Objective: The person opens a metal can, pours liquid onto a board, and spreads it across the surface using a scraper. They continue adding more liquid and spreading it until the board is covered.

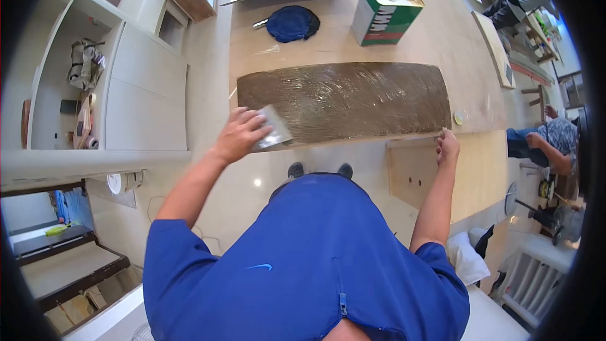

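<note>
A long brown panel [353,98] lies on the workbench, its top coated with a wet, glossy, streaked layer. At its near left end, my left hand [241,134] is closed on a flat metal scraper [275,127], which rests against the coated face. My right hand [447,146] is at the near right corner of the panel with its fingers pinched together. Whether they grip the panel's edge or some small thing is too small to tell. Just right of that corner sits a small yellowish round item [459,117].
Beyond the panel stand an open-topped metal can [386,16] and a dark blue round item [291,23] with a metal end. A pale wooden box [470,173] is under the bench's right side. White cabinets [148,91] stand left. Two other people [544,136] are on the right.
</note>
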Motion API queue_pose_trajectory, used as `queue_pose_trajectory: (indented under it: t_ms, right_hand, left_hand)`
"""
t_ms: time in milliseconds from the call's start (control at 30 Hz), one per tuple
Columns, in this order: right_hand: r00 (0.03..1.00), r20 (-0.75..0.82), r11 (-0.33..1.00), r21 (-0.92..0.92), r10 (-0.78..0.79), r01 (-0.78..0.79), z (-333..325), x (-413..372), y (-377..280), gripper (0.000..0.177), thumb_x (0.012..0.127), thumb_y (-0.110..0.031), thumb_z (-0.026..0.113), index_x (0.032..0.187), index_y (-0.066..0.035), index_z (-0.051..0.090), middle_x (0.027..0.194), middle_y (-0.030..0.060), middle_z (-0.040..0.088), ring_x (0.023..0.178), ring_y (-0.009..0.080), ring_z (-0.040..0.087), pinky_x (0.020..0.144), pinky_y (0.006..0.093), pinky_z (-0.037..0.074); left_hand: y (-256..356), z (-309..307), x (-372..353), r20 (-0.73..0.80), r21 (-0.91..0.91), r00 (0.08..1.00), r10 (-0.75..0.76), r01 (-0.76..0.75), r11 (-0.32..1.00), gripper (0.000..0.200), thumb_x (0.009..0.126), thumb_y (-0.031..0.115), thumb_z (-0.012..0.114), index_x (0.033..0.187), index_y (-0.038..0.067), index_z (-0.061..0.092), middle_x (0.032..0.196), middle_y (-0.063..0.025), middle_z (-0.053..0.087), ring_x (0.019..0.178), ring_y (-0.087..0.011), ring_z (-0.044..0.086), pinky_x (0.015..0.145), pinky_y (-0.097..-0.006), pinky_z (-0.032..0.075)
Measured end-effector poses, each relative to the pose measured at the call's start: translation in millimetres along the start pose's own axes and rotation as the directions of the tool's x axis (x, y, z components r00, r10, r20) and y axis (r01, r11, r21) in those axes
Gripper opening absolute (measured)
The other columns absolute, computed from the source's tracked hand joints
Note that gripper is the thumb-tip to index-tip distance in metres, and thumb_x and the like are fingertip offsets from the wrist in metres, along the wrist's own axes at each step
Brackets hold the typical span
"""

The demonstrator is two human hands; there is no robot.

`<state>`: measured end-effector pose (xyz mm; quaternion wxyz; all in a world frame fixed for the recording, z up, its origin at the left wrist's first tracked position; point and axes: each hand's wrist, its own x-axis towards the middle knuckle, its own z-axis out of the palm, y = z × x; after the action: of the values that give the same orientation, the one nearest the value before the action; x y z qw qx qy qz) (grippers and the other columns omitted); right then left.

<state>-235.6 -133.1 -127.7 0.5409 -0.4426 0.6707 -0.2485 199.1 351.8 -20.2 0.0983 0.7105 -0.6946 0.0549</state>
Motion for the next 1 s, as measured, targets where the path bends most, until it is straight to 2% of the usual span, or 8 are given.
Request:
queue_pose_trajectory:
  t_ms: [167,267,500,633,767,833,933,1000]
  right_hand:
    - [0.993,0.044,0.994,0.001,-0.107,0.107,65,-59,-32,0.047,0.096,-0.032,0.066,0.137,-0.010,0.059,0.117,0.0003,0.068,0.080,0.0117,0.056,0.055,0.0252,0.037]
    - [0.988,0.082,0.991,-0.009,-0.133,0.134,72,-90,-41,0.048,0.097,-0.031,0.066,0.139,-0.010,0.058,0.120,0.0006,0.068,0.081,0.0120,0.057,0.055,0.0256,0.038]
    - [0.994,-0.050,0.995,-0.050,-0.092,0.090,18,-116,-7,0.047,0.097,-0.030,0.066,0.138,-0.008,0.058,0.116,0.0023,0.070,0.079,0.0122,0.058,0.056,0.0252,0.039]
    - [0.994,-0.012,0.991,-0.084,-0.104,0.103,30,-146,5,0.044,0.096,-0.027,0.066,0.134,-0.006,0.061,0.108,0.0039,0.071,0.074,0.0111,0.057,0.055,0.0232,0.040]
    - [0.978,0.172,0.962,-0.224,-0.119,0.156,87,-202,-9,0.032,0.096,-0.025,0.066,0.119,-0.004,0.068,0.095,0.0040,0.070,0.069,0.0093,0.055,0.055,0.0220,0.040]
    - [0.913,0.401,0.929,-0.302,-0.079,0.213,119,-229,-9,0.027,0.096,-0.027,0.065,0.107,-0.004,0.071,0.085,0.0030,0.068,0.067,0.0090,0.054,0.055,0.0229,0.041]
    - [0.688,0.720,0.815,-0.451,0.091,0.364,172,-271,3,0.032,0.097,-0.033,0.065,0.096,-0.001,0.072,0.078,0.0022,0.066,0.067,0.0104,0.055,0.057,0.0269,0.044]
    - [0.511,0.836,0.776,-0.453,0.200,0.438,212,-303,14,0.038,0.097,-0.035,0.067,0.111,0.000,0.072,0.088,0.0042,0.069,0.069,0.0101,0.056,0.064,0.0260,0.048]
  left_hand:
    - [58,76,81,-0.225,-0.092,0.974,0.013,-0.034,0.995,0.024,0.084,0.017,0.063,0.105,0.017,0.074,0.118,-0.0052,0.063,0.121,-0.0232,0.054,0.110,-0.0513,0.033]
    - [71,78,88,-0.043,-0.107,0.999,0.001,-0.005,0.994,0.026,0.084,0.017,0.064,0.107,0.020,0.074,0.118,-0.0037,0.063,0.121,-0.0221,0.054,0.111,-0.0502,0.034]
    - [-1,37,-51,-0.120,-0.121,0.979,-0.167,0.152,0.981,0.026,0.081,0.007,0.063,0.102,0.017,0.074,0.115,-0.0031,0.064,0.115,-0.0241,0.056,0.102,-0.0468,0.038]
    - [-3,9,-89,-0.201,-0.176,0.861,-0.467,0.437,0.882,0.025,0.083,0.004,0.062,0.103,0.014,0.073,0.111,-0.0034,0.067,0.109,-0.0251,0.059,0.098,-0.0450,0.039]
    - [-5,6,-87,-0.235,-0.310,0.667,-0.707,0.638,0.704,0.024,0.085,0.005,0.060,0.106,0.011,0.072,0.106,-0.0061,0.069,0.102,-0.0272,0.061,0.091,-0.0441,0.044]
    - [-17,9,-77,-0.252,-0.354,0.608,-0.753,0.666,0.656,0.024,0.086,0.005,0.060,0.108,0.009,0.071,0.104,-0.0076,0.069,0.099,-0.0288,0.062,0.086,-0.0441,0.046]
    - [-49,17,-51,-0.303,-0.322,0.610,-0.732,0.657,0.681,0.022,0.090,0.009,0.059,0.109,0.008,0.070,0.102,-0.0108,0.070,0.095,-0.0323,0.063,0.082,-0.0454,0.048]
    - [-68,16,-21,-0.290,-0.253,0.658,-0.695,0.648,0.719,0.019,0.092,0.011,0.057,0.105,0.008,0.071,0.099,-0.0121,0.069,0.094,-0.0341,0.063,0.081,-0.0467,0.048]
